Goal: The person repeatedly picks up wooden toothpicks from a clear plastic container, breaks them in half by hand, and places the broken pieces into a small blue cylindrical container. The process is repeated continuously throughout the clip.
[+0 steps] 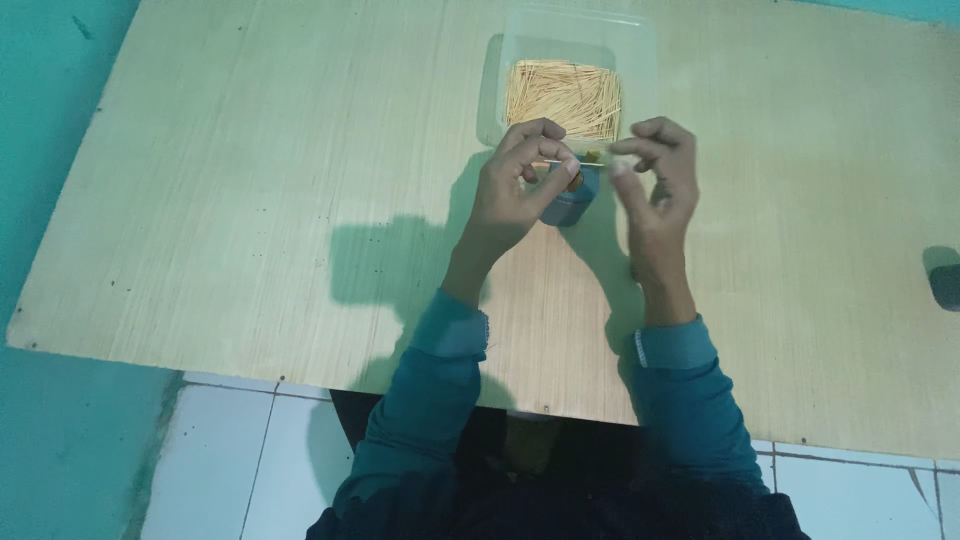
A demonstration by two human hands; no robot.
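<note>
1. Pale wood makes up the table top (250,200), a light grained board lying over a white tiled floor (230,460) beside a teal wall (50,100).
2. At the far middle of the board sits a clear plastic tub (640,50), its floor covered with a heap of toothpicks (563,98).
3. Just in front of the tub, the left hand (515,185) pinches a single toothpick (562,162) between thumb and fingertips, the stick lying roughly level.
4. A small blue container (572,203) stands on the board just beneath the two hands; whether the left palm touches it I cannot tell.
5. The right hand (655,180) is raised opposite, its fingers curled in a pinch at the toothpick's other end.
6. Both forearms wear teal sleeves (690,400).
7. A dark object (945,285) sits at the board's right edge, too cut off to tell.
</note>
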